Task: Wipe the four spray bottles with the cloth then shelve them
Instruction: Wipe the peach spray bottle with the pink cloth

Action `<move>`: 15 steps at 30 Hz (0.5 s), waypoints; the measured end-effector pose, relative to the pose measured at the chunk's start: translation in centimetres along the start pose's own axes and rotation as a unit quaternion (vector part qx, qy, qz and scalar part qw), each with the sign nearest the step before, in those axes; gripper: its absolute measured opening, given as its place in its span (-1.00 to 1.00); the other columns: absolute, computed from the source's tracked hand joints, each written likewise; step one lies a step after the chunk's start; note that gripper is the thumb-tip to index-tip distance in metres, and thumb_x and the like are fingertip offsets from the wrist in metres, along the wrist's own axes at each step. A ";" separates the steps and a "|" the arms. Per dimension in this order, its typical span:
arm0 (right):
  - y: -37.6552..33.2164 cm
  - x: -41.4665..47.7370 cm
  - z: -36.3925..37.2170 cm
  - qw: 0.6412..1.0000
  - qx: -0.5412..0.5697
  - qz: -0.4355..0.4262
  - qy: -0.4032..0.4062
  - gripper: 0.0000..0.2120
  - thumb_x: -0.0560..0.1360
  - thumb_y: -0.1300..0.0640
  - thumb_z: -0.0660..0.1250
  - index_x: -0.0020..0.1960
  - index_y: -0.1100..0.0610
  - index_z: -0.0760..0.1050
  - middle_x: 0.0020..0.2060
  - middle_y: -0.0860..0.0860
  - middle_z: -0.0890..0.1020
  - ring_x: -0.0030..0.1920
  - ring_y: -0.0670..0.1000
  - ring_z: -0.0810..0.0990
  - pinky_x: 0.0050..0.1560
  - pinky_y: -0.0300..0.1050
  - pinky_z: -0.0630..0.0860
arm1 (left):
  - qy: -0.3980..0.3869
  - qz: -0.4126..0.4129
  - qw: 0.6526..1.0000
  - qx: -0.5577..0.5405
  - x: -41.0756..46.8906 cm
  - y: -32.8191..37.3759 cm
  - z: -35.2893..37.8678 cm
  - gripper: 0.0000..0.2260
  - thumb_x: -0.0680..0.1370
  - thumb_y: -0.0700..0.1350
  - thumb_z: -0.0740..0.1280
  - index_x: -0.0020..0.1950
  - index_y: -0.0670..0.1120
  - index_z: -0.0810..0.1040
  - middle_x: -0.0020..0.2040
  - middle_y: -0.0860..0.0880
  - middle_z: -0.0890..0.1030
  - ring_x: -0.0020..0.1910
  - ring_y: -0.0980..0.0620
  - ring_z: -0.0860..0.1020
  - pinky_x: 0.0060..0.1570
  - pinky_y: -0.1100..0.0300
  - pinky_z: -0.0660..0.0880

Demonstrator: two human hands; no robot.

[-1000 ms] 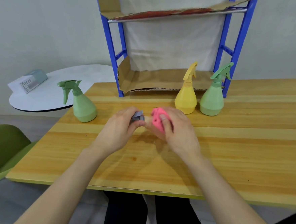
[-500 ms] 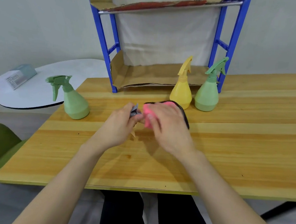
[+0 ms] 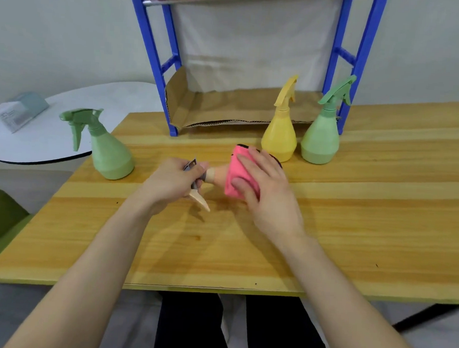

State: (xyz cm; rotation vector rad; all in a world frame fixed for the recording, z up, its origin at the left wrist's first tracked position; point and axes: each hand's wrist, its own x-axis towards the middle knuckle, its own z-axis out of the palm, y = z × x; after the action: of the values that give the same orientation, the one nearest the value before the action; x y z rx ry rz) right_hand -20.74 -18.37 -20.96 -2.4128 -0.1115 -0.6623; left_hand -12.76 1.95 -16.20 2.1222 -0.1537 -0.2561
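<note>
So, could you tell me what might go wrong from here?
The left hand grips the peach spray bottle by its trigger head, so a squeeze might fire it. The right hand, wrapping the pink cloth round it, works close to the upright yellow spray bottle and might knock it over.

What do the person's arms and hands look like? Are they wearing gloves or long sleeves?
No gloves and no long sleeves. The left hand and right hand are bare, with no rings that I can see. The left forearm and right forearm are bare too, right down to the picture's bottom edge, with no watch or bracelet on either wrist.
</note>
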 end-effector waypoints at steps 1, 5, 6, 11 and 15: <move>0.5 -0.2 -0.5 0.997 0.040 0.064 0.003 -0.47 0.71 -0.14 0.27 0.65 -0.12 0.33 0.62 -0.10 0.40 0.63 -0.02 0.32 0.66 -0.02 0.23 | 0.002 -0.013 1.000 -0.001 0.0 -0.2 -0.2 -0.66 0.75 0.03 0.31 -0.05 -0.20 0.62 -0.31 -0.09 0.61 -0.40 0.06 0.57 -0.38 0.29 0.49; 2.1 -0.3 -1.9 0.972 0.124 0.195 0.032 -0.57 0.65 0.08 0.43 0.51 -0.10 0.55 0.28 -0.07 0.71 0.24 0.03 0.67 0.34 -0.08 0.54 | 0.030 -0.016 0.999 0.027 0.2 -0.8 -0.9 -0.85 0.73 0.05 0.30 0.23 0.01 0.53 -0.30 0.00 0.68 -0.25 0.00 0.62 -0.17 0.10 0.49; 2.0 -0.2 -2.0 0.966 0.149 0.206 0.042 -0.60 0.65 0.09 0.43 0.48 -0.09 0.58 0.22 -0.11 0.72 0.20 0.00 0.66 0.32 -0.02 0.57 | 0.028 -0.012 0.999 0.042 0.1 -0.8 -1.0 -0.88 0.73 0.04 0.30 0.25 0.07 0.50 -0.26 -0.02 0.70 -0.22 -0.02 0.63 -0.15 0.07 0.49; 0.9 0.3 -1.5 0.958 0.193 0.212 0.025 -0.60 0.72 0.06 0.32 0.55 -0.10 0.50 0.29 -0.12 0.66 0.26 -0.05 0.59 0.32 -0.07 0.53 | 0.057 0.061 0.970 0.229 0.2 -0.7 -1.1 -0.77 0.63 0.03 0.36 0.27 0.06 0.52 0.22 -0.03 0.57 0.15 -0.07 0.62 0.01 0.04 0.53; 0.8 -0.1 -1.3 0.961 0.187 0.203 -0.008 -0.57 0.72 0.08 0.31 0.58 -0.10 0.46 0.40 -0.10 0.62 0.37 -0.03 0.56 0.44 -0.06 0.48 | 0.023 0.164 0.886 0.433 0.2 0.4 -0.1 -0.19 0.35 0.42 0.28 0.54 0.11 0.38 0.40 0.02 0.59 0.41 -0.09 0.53 0.42 -0.11 0.41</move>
State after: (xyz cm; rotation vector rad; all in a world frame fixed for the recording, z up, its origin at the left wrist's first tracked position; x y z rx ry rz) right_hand -21.19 -19.81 -20.53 -1.9913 0.2284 -0.3886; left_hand -12.56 1.75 -15.81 2.9247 -0.7015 0.0997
